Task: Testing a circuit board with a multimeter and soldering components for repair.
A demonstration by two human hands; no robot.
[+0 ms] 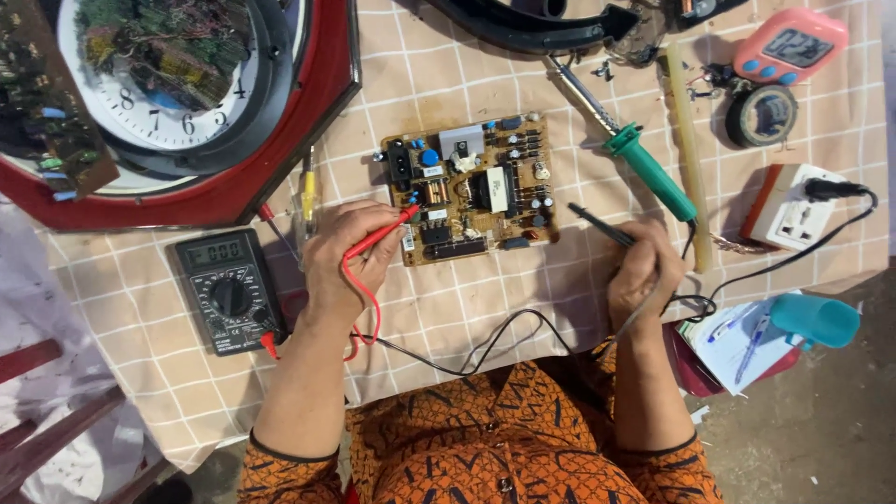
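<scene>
A tan circuit board [471, 187] with several components lies in the middle of the checked tablecloth. My left hand [345, 257] grips a red test probe [383, 233] whose tip touches the board's lower left corner. My right hand [644, 271] holds a black test probe [597, 224], its tip hovering just right of the board. Red and black leads run back from both hands toward a black multimeter [229, 291] at the left.
A red-framed wall clock [201, 121] lies at the upper left. A green-handled soldering iron [644, 163], a tape roll [761, 115], a pink timer [791, 45] and a white socket adaptor [793, 207] sit at the right. A yellow-handled screwdriver [307, 196] lies left of the board.
</scene>
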